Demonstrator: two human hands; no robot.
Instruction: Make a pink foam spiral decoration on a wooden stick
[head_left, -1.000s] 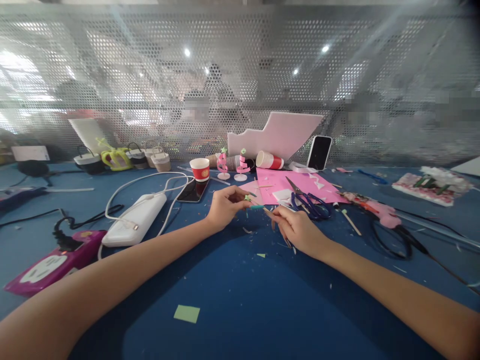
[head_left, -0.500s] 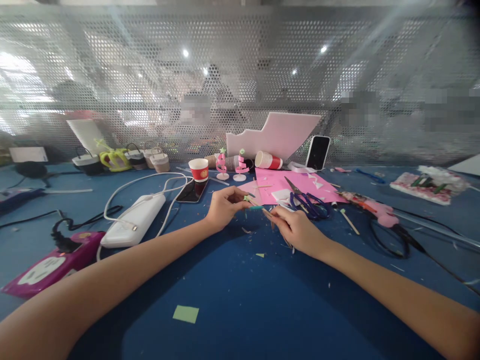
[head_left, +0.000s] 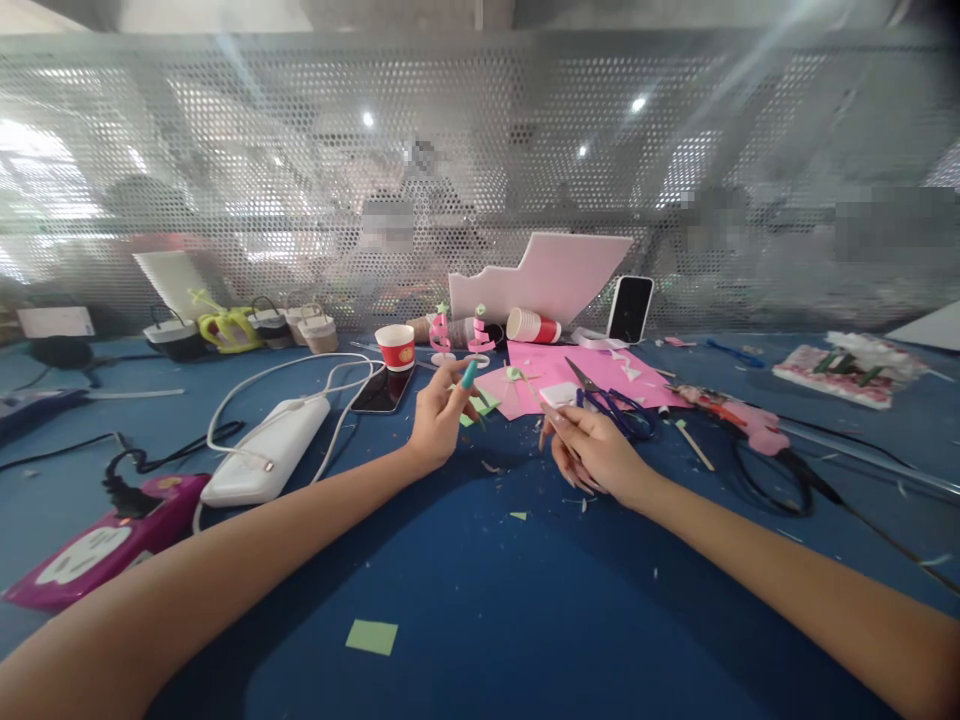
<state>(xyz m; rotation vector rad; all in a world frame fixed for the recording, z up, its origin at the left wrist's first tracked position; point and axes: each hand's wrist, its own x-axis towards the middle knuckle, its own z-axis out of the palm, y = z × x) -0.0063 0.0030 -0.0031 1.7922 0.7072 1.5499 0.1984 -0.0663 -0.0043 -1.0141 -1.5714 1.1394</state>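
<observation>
My left hand point(head_left: 437, 418) is raised over the blue table, its fingers pinched on a small teal foam piece point(head_left: 469, 375) that sticks up from the fingertips. A little to the right, my right hand point(head_left: 592, 447) is closed on a thin wooden stick point(head_left: 538, 398) whose far end carries a tiny green star point(head_left: 514, 373). The two hands are apart, a hand's width between them. A light green scrap point(head_left: 480, 405) lies on the table below the left fingers. Both forearms reach in from the bottom corners.
Behind the hands lie a pink sheet point(head_left: 551, 362), blue scissors point(head_left: 609, 402) and a pink glue gun point(head_left: 731, 410) with its cord. At left are a white power bank point(head_left: 262, 450), a phone point(head_left: 382, 387), a red cup point(head_left: 395, 346) and a magenta power strip point(head_left: 97, 540). Two pink spiral figures point(head_left: 442, 336) stand before the mesh screen.
The hands, joined at the stick before, have drawn apart. My left hand rose with the teal piece; my right hand kept the stick with the star.
</observation>
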